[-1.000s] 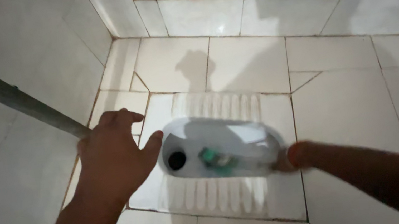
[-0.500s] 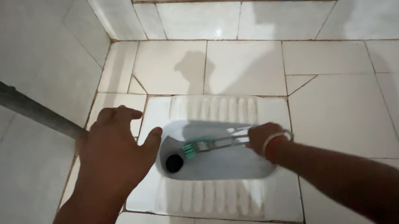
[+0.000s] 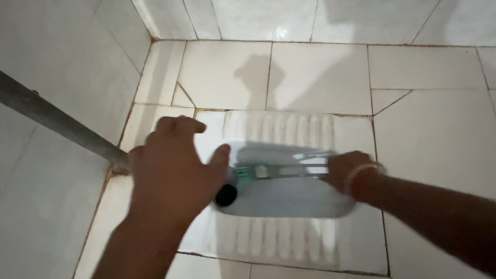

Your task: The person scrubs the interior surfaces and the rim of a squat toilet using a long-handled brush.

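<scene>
Head: right hand gripping brush

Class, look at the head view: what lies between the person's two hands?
Between the left hand and right hand lies the brush, blurred, over the squat toilet pan, with its drain hole beside the left hand.
</scene>
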